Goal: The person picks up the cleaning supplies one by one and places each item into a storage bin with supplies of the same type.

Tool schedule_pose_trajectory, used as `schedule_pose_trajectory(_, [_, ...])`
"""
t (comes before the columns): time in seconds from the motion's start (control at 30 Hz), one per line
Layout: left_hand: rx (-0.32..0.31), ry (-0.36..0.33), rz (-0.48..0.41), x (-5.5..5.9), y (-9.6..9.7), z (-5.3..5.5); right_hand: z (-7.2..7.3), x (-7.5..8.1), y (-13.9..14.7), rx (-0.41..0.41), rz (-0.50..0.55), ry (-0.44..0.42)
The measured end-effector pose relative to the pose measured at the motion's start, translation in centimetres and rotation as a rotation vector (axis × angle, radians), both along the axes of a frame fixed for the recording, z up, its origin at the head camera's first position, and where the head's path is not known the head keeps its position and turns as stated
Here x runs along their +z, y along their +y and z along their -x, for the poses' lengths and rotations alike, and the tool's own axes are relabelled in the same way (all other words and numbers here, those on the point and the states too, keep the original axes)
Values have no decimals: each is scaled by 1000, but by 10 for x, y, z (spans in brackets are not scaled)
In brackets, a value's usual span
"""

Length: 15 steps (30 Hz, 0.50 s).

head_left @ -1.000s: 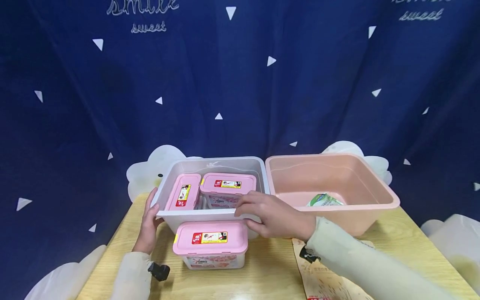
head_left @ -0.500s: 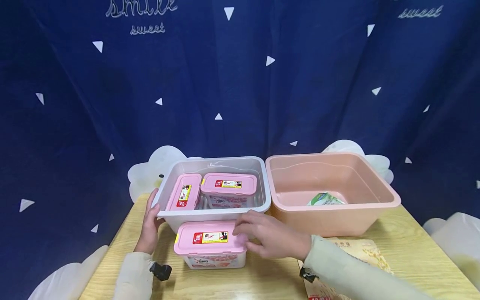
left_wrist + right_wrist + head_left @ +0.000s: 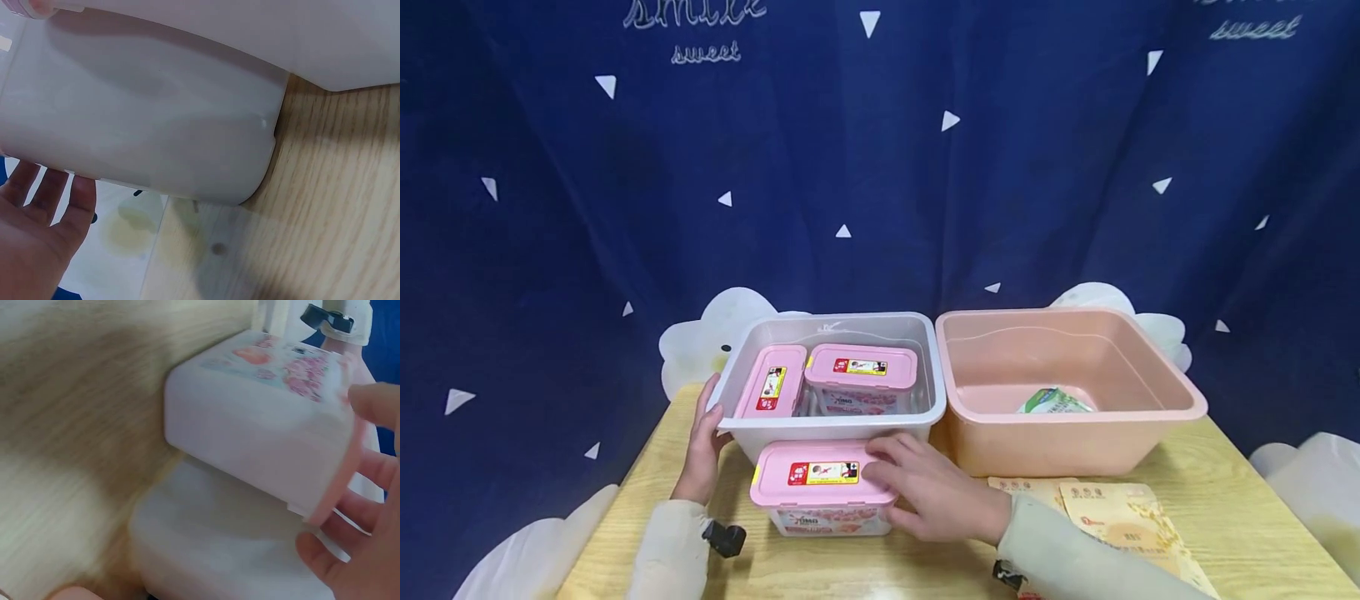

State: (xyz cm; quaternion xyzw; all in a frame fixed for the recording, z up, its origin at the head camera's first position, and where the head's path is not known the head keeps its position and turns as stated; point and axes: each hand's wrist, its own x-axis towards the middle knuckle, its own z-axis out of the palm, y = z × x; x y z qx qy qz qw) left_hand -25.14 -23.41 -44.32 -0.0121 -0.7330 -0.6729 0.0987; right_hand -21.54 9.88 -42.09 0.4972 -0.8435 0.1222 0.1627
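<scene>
A clear plastic tub with a pink lid [image 3: 808,492] and an OMO label stands on the table against the front of the grey bin [image 3: 835,427]. My right hand [image 3: 936,492] grips the tub's right end, fingers over the lid and thumb at its front side. In the right wrist view, the fingers [image 3: 359,515] reach round the lid's edge. At the bin's left side, my left hand [image 3: 702,450] rests with its fingers along the outer wall. The left wrist view shows those fingertips [image 3: 81,187] against the wall. Two matching tubs [image 3: 771,379] lie inside the bin.
To the right of the grey bin stands a pink bin [image 3: 1022,442] holding a green and white packet [image 3: 1056,402]. Flat beige packages [image 3: 1123,521] lie on the wooden table [image 3: 1232,508] by my right forearm. A dark blue curtain [image 3: 880,167] hangs behind.
My right hand has moved from the grey bin's front rim down to the right end of the front tub and taken hold there. The left hand has stayed at the bin.
</scene>
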Motion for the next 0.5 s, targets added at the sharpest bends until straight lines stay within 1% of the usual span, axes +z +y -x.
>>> schedule_pose_trajectory(0.23, [-2,-6,1,2,0,1,-1,-10,1,-72,-2,-39])
schedule_pose_trajectory(0.37, [12,-12,8,0,-1,0,-2,-13,-2,-91,-17,-21])
schedule_pose_trajectory(0.5, [-11,-7,-11,-2,-2,1,-2,-12,-6,-116,21,-32])
